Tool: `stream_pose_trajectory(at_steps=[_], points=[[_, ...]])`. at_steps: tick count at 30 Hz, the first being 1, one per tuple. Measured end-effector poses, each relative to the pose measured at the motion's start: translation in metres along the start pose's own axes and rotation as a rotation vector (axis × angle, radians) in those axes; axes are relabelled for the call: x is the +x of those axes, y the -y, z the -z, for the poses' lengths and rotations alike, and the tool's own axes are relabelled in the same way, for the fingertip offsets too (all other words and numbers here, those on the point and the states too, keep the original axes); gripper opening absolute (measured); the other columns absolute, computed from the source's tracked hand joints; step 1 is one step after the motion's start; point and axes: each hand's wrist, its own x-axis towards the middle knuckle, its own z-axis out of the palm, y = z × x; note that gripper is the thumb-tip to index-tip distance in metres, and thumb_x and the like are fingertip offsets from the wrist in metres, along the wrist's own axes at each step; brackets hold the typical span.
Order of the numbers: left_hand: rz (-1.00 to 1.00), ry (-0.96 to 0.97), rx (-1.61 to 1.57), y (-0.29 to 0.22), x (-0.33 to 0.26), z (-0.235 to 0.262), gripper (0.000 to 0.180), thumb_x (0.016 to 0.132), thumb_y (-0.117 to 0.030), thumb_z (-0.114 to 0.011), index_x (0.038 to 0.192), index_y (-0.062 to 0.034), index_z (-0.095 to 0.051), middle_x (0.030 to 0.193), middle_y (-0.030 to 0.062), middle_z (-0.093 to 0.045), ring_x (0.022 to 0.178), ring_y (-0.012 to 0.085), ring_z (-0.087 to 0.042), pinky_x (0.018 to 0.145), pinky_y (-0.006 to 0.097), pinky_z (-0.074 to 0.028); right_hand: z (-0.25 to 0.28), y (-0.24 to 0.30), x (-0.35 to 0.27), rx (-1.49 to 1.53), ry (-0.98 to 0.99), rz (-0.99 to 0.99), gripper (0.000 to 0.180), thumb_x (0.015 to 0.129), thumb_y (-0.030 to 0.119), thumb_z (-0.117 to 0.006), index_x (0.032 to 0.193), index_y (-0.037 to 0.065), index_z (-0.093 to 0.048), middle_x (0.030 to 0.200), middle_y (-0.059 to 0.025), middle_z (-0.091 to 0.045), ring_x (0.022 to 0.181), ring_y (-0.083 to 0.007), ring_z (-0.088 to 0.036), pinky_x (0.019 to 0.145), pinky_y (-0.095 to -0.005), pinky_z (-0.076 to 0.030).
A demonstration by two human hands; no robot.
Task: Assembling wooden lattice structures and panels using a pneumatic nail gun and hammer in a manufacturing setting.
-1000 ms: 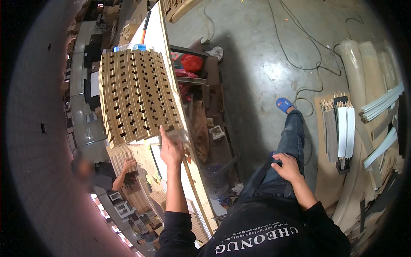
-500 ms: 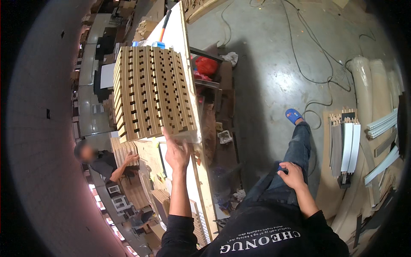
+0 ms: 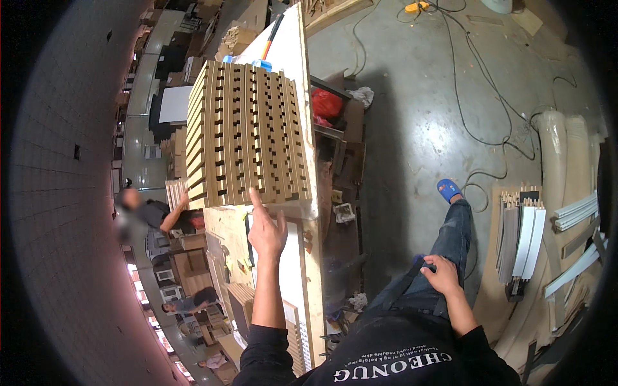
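A block of gold-brown slotted strips (image 3: 248, 138), stacked side by side with rows of notches, stands on the workbench (image 3: 313, 257). My left hand (image 3: 267, 233) is at its near edge, index finger stretched out against a strip and thumb apart. That hand grips nothing that shows. My right hand (image 3: 442, 275) hangs in front of my thigh, loosely bent with fingers apart, and appears to hold nothing. Beside its fingertips is a small dark blue patch that I cannot make out.
A red-and-black handled tool (image 3: 271, 38) and a blue roll (image 3: 262, 65) lie behind the strips. Black cables (image 3: 456, 71) cross the floor. At right are bundled white and grey strips (image 3: 524, 238) and wrapped rolls (image 3: 552, 154). A co-worker (image 3: 154, 212) stands across the bench.
My view has shifted, so the bench and strips sit farther right in the picture. My left finger stays at the strips' edge. Across the bench, the co-worker's arm has moved.
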Motion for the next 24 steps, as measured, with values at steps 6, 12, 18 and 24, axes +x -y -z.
stream_pose_trajectory(at_steps=[6,12,18,24], points=[[0.026,-0.001,-0.080,-0.002,0.003,0.010,0.084,0.076,-0.012,-0.062,0.143,-0.0080,-0.010,0.116,0.0180,-0.055,0.079,0.0313,-0.060,0.067,0.038,-0.049,-0.007,-0.004,0.003,-0.010,-0.010,0.019,0.034,0.074,0.023,-0.067,0.103,0.006,-0.059,0.101,-0.0106,-0.063,0.095,-0.0289,-0.059,0.084,-0.0386,-0.044],[0.006,-0.053,-0.059,0.006,0.005,0.006,0.084,0.077,-0.012,-0.062,0.143,-0.0100,-0.009,0.104,0.0164,-0.058,0.073,0.0290,-0.061,0.062,0.037,-0.049,-0.010,0.000,0.008,-0.016,0.004,0.014,0.035,0.074,0.023,-0.067,0.103,0.007,-0.059,0.101,-0.0102,-0.063,0.095,-0.0288,-0.058,0.085,-0.0389,-0.044],[0.077,-0.001,-0.151,-0.001,0.003,0.026,0.080,0.079,-0.011,-0.061,0.143,-0.0100,-0.012,0.098,0.0162,-0.060,0.071,0.0269,-0.063,0.060,0.034,-0.049,-0.012,0.004,0.009,-0.056,-0.015,0.009,0.032,0.073,0.020,-0.068,0.100,0.005,-0.061,0.098,-0.0101,-0.064,0.092,-0.0252,-0.061,0.082,-0.0349,-0.047],[-0.002,-0.060,0.017,0.016,-0.001,0.027,0.081,0.077,-0.010,-0.062,0.142,-0.0074,-0.014,0.108,0.0162,-0.057,0.083,0.0269,-0.061,0.063,0.036,-0.050,-0.013,0.008,0.012,-0.023,0.034,-0.029,0.035,0.073,0.024,-0.067,0.102,0.007,-0.061,0.098,-0.0093,-0.064,0.094,-0.0269,-0.059,0.084,-0.0383,-0.044]])
